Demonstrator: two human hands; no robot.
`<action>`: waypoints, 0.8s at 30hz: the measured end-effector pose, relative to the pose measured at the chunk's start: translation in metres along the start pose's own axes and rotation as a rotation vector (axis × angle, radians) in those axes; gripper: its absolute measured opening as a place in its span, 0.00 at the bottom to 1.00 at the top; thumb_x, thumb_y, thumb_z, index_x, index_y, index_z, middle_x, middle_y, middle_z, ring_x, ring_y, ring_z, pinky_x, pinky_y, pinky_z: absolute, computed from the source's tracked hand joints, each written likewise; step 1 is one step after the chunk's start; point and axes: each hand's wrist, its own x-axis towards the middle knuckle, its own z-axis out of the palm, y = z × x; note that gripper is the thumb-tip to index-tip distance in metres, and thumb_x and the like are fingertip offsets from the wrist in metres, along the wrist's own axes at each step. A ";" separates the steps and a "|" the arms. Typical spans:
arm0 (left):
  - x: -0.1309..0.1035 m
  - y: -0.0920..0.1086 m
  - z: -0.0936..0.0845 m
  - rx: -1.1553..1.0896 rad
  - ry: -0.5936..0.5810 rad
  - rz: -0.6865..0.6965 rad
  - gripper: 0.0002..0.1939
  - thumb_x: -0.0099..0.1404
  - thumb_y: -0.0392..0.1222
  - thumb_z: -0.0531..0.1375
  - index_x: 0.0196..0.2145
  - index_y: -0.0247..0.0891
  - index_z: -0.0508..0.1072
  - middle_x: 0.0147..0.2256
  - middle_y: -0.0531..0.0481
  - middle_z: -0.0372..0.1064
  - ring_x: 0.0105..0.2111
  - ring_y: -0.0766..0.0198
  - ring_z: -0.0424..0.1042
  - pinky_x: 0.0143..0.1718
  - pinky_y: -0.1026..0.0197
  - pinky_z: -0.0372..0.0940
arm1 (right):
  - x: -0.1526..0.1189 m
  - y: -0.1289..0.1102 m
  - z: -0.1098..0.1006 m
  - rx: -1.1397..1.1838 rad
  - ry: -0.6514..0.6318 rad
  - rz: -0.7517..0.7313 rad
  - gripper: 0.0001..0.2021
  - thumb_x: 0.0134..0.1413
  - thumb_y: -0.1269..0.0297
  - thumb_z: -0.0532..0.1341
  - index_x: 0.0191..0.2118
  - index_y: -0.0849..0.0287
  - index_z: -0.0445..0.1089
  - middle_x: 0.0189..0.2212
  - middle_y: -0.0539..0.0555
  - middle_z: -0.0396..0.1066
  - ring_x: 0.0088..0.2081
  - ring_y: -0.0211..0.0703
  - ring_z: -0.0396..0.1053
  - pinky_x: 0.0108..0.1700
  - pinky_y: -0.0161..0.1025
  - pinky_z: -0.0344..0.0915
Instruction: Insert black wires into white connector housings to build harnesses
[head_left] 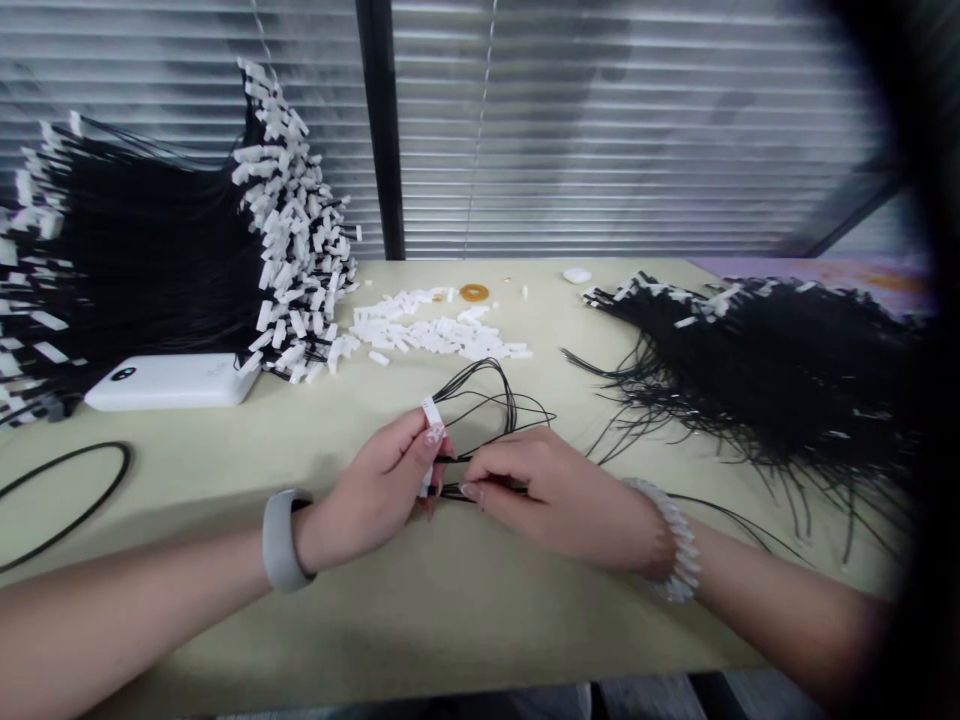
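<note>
Near the middle of the table, my left hand (382, 480) pinches a white connector (431, 412) between thumb and fingers. Thin black wires (491, 372) run out of it and loop over to the right. Close beside it, my right hand (547, 490) has its thumb and forefinger closed on the black wires, which trail out past the wrist. Another white piece shows below the left thumb, partly hidden by the fingers. Behind both hands lies a spread of loose white connectors (442, 332).
A tall stack of black wires with white ends (165, 240) stands at left, a white power bank (176, 382) before it. A pile of black wires (772, 380) covers the right side. An amber ring (473, 292) lies at the back, a black cable (124, 480) at the left.
</note>
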 end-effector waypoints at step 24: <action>0.004 -0.004 0.003 -0.309 0.082 -0.123 0.15 0.64 0.52 0.49 0.30 0.38 0.61 0.24 0.56 0.52 0.20 0.72 0.53 0.17 0.71 0.54 | -0.024 0.029 -0.066 -0.360 0.596 0.346 0.06 0.50 0.60 0.60 0.32 0.53 0.72 0.17 0.49 0.65 0.19 0.34 0.59 0.24 0.35 0.55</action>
